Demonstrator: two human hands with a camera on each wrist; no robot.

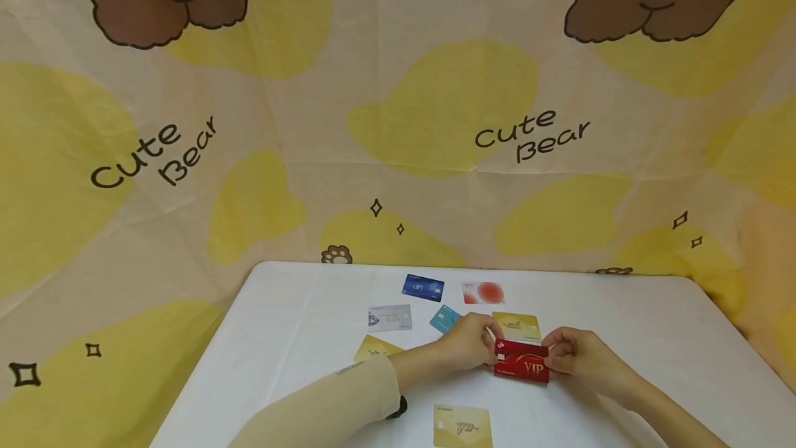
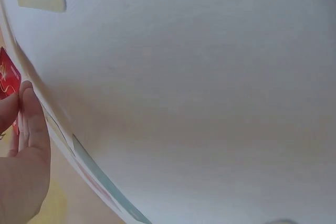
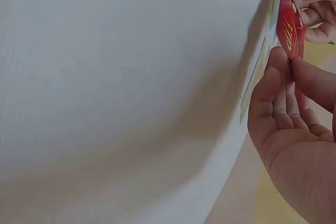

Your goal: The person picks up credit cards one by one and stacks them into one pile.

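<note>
A red VIP card (image 1: 521, 361) with gold lettering is held up between both hands, its printed face toward the head camera. My left hand (image 1: 468, 341) pinches its left edge between thumb and fingers. At the opposite edge, the thumb and fingertips of my right hand (image 1: 575, 356) pinch it too. In the right wrist view the red card (image 3: 289, 23) appears almost edge-on and slightly bowed. Just behind it on the table lies a gold card (image 1: 517, 325). A teal card (image 1: 444, 319) is partly covered by my left hand.
On the white table (image 1: 298, 337) lie a blue card (image 1: 423, 287), a white card with a red circle (image 1: 484, 293), a silver card (image 1: 390, 318), a gold card (image 1: 376, 347) partly behind my left sleeve, and another gold card (image 1: 462, 426) near the front. A patterned cloth (image 1: 423, 116) hangs behind.
</note>
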